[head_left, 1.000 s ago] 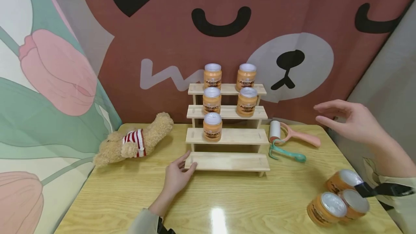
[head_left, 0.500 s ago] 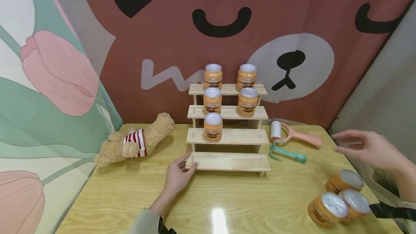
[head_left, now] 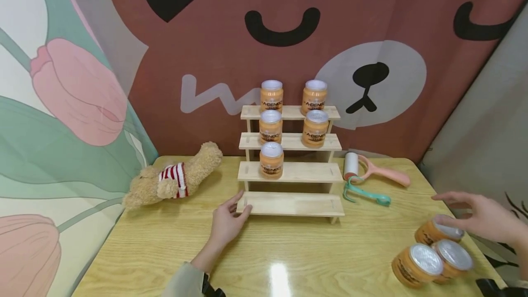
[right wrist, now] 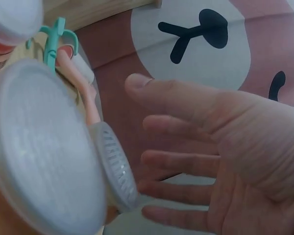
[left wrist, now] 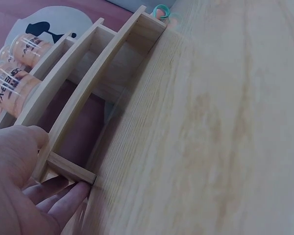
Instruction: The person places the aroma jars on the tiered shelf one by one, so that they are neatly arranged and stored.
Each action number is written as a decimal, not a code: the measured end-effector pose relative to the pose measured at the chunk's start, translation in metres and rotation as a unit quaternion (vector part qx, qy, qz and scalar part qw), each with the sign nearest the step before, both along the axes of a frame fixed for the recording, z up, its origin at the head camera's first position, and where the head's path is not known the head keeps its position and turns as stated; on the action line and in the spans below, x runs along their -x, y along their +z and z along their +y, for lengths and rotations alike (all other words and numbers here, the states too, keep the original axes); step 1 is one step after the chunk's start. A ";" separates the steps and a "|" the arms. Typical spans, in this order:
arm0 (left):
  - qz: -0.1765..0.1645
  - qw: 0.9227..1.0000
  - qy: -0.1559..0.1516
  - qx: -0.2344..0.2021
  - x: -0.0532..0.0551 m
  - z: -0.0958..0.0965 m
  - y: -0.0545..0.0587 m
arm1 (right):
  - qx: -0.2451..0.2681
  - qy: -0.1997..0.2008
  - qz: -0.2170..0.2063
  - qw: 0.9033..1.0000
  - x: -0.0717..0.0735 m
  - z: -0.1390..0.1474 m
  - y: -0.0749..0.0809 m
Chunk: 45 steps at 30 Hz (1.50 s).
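Observation:
A four-step wooden display stand (head_left: 290, 204) stands mid-table. My left hand (head_left: 228, 224) grips the left end of its lowest step; in the left wrist view the thumb is on the board and the fingers (left wrist: 71, 203) are at the end leg. Orange jars with pale lids stand in pairs on the top two steps, and a single jar (head_left: 271, 162) stands left on the third step down. Over a cluster of three more jars at the right, my right hand (head_left: 482, 217) hovers beside the rear jar (head_left: 429, 233), fingers apart and holding nothing. Ribbed lid (right wrist: 116, 164) faces its fingertips.
Right of the stand lie a pink-handled lint roller (head_left: 385, 172) and a teal hook-ended tool (head_left: 367, 195). A plush toy (head_left: 173, 181) in a striped top lies at the left. Printed curtains (head_left: 198, 35) hang behind and beside the table (head_left: 173, 251).
My right hand has come down from above the table's right edge to the jar cluster. My left hand keeps its grip on the stand, and the jars have not moved.

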<state>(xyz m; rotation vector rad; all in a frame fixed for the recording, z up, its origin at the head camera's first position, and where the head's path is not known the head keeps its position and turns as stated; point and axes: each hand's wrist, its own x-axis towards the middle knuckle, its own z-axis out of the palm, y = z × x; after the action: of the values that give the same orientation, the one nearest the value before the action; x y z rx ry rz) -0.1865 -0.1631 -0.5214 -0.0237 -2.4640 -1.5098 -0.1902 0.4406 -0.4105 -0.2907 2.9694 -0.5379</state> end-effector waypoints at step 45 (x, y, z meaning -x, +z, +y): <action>0.004 1.000 0.002 -0.003 0.000 -0.001 -0.002 | 0.020 0.094 0.202 0.975 0.044 -0.096 0.078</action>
<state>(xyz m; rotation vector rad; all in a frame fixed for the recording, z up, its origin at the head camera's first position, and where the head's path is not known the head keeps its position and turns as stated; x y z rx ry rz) -0.1863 -0.1641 -0.5234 -0.0250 -2.4520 -1.5122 -0.2341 0.3445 -0.3326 -0.7629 3.2626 -0.5755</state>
